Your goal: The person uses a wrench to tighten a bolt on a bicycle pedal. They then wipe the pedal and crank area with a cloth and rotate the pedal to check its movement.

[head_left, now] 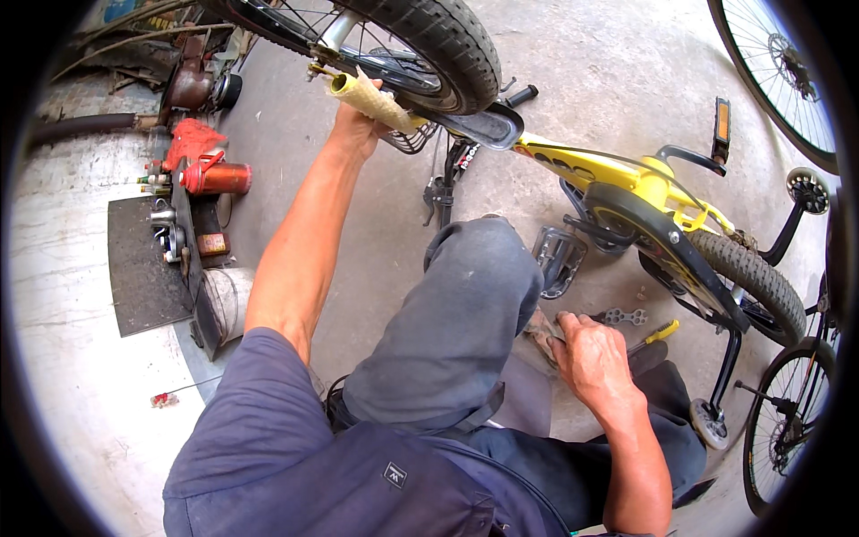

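My left hand (360,127) is closed round a yellow tube (374,100) covered in pale wrapping, at the top of a yellow bicycle lying across the floor. Beside that hand is the bicycle's treaded wheel (452,49). My right hand (592,358) is low by my knee, its fingers curled together. Whatever they hold is hidden, though something greyish shows beside the fingertips. Just beyond it lie a flat metal multi-hole wrench (625,317) and a screwdriver with a yellow handle (662,331). A black pedal (561,259) is near my knee.
Training wheels (710,422) stick out from the bicycle at right. Other bicycle wheels (787,67) stand along the right edge. At left are a red bottle-like container (216,176), a red cloth (193,140), a rusty machine (190,79) and a dark flat board (143,268).
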